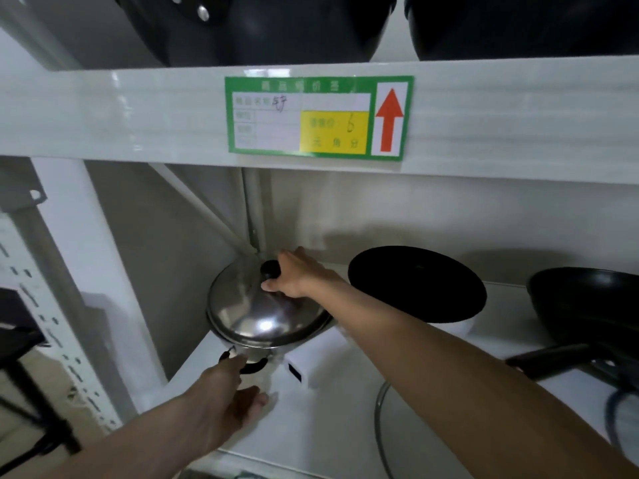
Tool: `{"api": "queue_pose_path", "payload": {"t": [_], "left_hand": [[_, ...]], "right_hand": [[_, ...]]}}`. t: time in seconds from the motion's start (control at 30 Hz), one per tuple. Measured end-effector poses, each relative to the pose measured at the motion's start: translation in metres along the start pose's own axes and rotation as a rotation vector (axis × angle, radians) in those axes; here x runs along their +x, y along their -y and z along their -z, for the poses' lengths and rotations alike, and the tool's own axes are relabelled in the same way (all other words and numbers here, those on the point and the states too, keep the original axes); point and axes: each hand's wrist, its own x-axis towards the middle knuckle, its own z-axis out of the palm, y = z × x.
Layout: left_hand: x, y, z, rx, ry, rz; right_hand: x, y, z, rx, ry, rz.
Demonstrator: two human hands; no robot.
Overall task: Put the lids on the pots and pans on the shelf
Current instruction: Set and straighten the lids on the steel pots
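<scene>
Both arms reach forward, right hand pinching closed, left hand loosely curled.

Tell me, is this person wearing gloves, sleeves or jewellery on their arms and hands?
Nothing shows. The left hand and right hand are bare, with no gloves or rings to be seen. Both forearms are uncovered as far as the picture's bottom edge, with no sleeve, watch or bracelet in view. The picture is slightly blurred, so very small details could be missed.
</scene>
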Motion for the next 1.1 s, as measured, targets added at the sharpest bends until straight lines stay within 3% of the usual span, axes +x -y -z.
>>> {"api": "queue_pose_path", "payload": {"t": [0.13,0.3,1.1], "left_hand": [[0.015,-0.001,0.011,-0.065,-0.015,-0.038],[0.019,-0.002,0.019,-0.157,-0.033,-0.053],[0.009,0.000,0.016,-0.202,-0.044,-0.052]], "right_hand": [[0.011,0.004,-0.003,0.059,-0.071,0.081],[0.008,0.012,0.003,0.043,-0.041,0.118],[-0.006,0.014,-0.006,-0.009,-0.047,0.094]]}}
